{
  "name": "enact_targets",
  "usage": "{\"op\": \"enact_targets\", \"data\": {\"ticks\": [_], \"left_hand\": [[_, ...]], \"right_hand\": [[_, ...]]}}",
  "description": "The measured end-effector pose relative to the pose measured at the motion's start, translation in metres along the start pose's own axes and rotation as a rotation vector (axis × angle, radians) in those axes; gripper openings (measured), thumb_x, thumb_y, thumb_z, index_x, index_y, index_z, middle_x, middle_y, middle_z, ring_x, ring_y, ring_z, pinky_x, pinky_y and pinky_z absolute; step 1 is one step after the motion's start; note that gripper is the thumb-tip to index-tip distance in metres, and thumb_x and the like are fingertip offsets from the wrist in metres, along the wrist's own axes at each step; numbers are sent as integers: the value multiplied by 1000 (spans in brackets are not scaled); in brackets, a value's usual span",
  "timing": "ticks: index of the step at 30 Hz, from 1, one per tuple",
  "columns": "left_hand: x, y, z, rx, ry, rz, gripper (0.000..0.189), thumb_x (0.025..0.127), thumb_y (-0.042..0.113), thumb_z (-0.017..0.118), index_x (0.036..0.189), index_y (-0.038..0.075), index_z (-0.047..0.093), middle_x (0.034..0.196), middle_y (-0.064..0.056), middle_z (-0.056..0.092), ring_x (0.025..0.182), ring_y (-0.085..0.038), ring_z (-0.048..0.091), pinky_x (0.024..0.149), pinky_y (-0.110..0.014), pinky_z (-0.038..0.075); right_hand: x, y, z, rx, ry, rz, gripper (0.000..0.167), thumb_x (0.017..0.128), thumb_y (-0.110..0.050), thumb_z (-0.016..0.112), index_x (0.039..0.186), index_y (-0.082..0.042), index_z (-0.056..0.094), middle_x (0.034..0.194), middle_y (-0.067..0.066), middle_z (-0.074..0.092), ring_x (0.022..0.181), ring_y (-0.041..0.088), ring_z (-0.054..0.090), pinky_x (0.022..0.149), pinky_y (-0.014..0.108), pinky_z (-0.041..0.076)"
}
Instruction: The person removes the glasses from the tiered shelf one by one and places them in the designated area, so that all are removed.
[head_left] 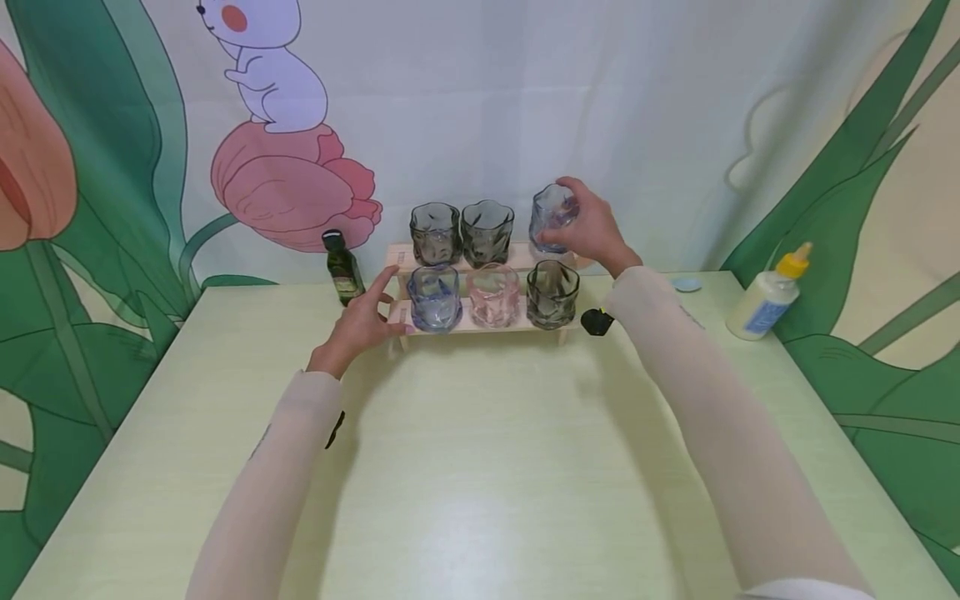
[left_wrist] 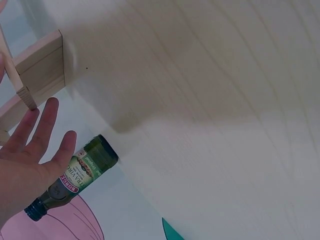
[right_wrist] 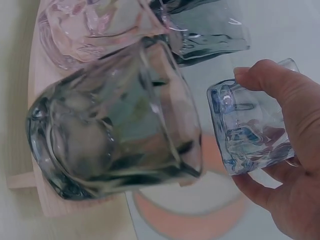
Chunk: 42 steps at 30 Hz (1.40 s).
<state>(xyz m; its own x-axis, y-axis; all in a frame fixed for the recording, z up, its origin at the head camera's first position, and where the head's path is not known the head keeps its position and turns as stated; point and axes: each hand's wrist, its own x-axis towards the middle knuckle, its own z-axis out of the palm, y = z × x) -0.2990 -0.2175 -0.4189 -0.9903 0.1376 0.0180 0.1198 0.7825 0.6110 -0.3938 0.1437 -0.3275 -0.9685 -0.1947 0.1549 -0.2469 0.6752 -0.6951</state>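
Note:
A two-step wooden rack [head_left: 480, 327] stands at the back of the table with faceted glasses on both steps. My left hand [head_left: 363, 321] touches the rack's left end, its fingers fairly straight and spread; the left wrist view shows a fingertip against the wood. My right hand [head_left: 596, 227] holds a bluish glass [head_left: 552, 218] by its sides at the upper step's right; whether its base touches the wood I cannot tell. Two grey glasses [head_left: 487, 233] share that step. Below are a blue glass [head_left: 435, 300], a pink glass [head_left: 494, 297] and a dark grey glass [right_wrist: 115, 125].
A green oil bottle [head_left: 343, 268] stands just left of the rack, close to my left hand. On the right are a glue bottle [head_left: 763, 300] with a yellow cap and a small pale-blue disc [head_left: 686, 285]. A printed curtain [head_left: 450, 100] hangs behind the table.

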Motion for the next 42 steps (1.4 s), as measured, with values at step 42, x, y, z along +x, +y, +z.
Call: {"op": "enact_targets", "data": {"ticks": [42], "left_hand": [[2,-1,0,-13,1,18,104,84,18,81,160,30,12,138,-24,57,105,-41,67,89,-56,53]], "right_hand": [[-79,53,-40,-11,8,-21,91,79,-23,83,155,-20,33,138,23,53,125,37,52,99,57,44]]}}
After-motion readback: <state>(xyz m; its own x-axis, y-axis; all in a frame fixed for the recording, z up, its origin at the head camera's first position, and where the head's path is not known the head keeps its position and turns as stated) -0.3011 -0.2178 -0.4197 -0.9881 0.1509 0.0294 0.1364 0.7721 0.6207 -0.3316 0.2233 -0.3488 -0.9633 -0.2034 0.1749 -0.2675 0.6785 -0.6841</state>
